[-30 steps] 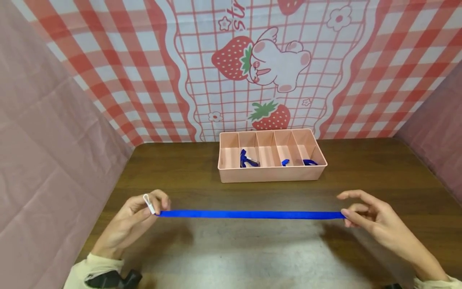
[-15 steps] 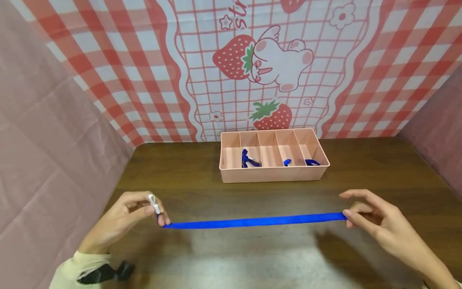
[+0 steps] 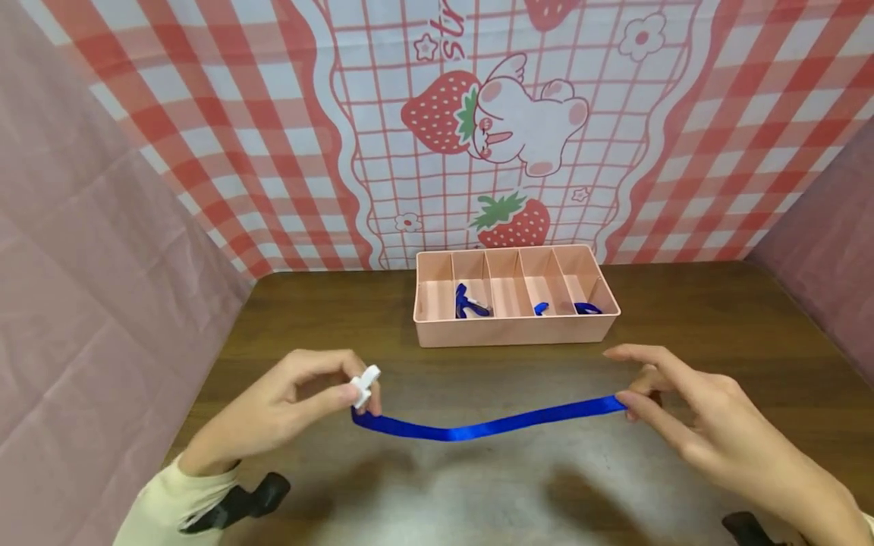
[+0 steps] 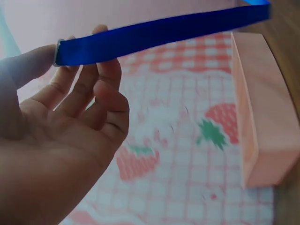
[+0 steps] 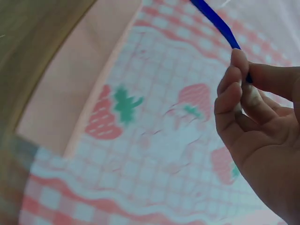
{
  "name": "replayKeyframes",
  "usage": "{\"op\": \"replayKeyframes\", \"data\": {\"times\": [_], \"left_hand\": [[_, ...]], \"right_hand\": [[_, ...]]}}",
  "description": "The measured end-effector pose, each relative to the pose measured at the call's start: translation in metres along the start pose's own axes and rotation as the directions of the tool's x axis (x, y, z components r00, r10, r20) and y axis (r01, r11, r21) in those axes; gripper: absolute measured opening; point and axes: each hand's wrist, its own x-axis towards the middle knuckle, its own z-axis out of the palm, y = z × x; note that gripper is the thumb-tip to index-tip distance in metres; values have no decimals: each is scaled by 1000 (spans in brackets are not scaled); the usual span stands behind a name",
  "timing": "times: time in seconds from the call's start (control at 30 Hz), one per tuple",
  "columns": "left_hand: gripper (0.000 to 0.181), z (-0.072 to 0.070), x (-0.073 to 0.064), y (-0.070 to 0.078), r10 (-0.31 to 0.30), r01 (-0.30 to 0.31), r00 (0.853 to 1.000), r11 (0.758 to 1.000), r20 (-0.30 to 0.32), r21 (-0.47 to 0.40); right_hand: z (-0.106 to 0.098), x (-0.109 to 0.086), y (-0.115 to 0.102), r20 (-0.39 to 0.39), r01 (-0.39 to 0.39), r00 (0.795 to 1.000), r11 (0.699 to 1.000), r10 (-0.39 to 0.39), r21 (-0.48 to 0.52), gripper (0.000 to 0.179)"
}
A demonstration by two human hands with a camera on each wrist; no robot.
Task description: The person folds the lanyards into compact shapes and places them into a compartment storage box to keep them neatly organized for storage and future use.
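A flat blue lanyard (image 3: pixel 471 432) stretches between my two hands over the table, sagging in the middle. My left hand (image 3: pixel 283 402) pinches its left end by the white plastic clip (image 3: pixel 366 385). In the left wrist view the blue band (image 4: pixel 159 38) runs from the thumb tip across the fingers, which are bent behind it. At the other end, my right hand (image 3: pixel 703 425) pinches the band between thumb and fingers, its index finger raised. The right wrist view shows the band (image 5: pixel 216 22) entering that pinch, with a short end poking out below.
A pink divided box (image 3: pixel 512 332) stands at the back of the brown table (image 3: pixel 328 326). Several of its compartments hold blue pieces, one a folded blue strap (image 3: pixel 470 303) with a white part. A strawberry-print cloth (image 3: pixel 382 152) hangs behind.
The lanyard went from taut and level to slack and sagging. My left hand has moved right, bringing the white clip closer to the middle; my right hand has shifted slightly left.
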Motion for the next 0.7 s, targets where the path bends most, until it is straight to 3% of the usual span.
{"op": "replayKeyframes", "data": {"times": [0.13, 0.3, 0.5, 0.7], "left_hand": [[23, 18, 23, 9, 45, -46, 999, 993, 19, 109], [14, 37, 52, 11, 142, -150, 988, 972, 53, 180], [12, 60, 84, 9, 209, -228, 969, 960, 130, 160], [13, 77, 96, -4, 214, -229, 953, 972, 216, 48]], "right_hand": [[1, 13, -16, 61, -2, 998, 1000, 3, -8, 62], [4, 30, -29, 60, 33, 998, 997, -37, 65, 45], [11, 51, -42, 52, 137, 987, 966, -152, 221, 28], [16, 57, -49, 113, 118, 980, 938, -163, 327, 26]]}}
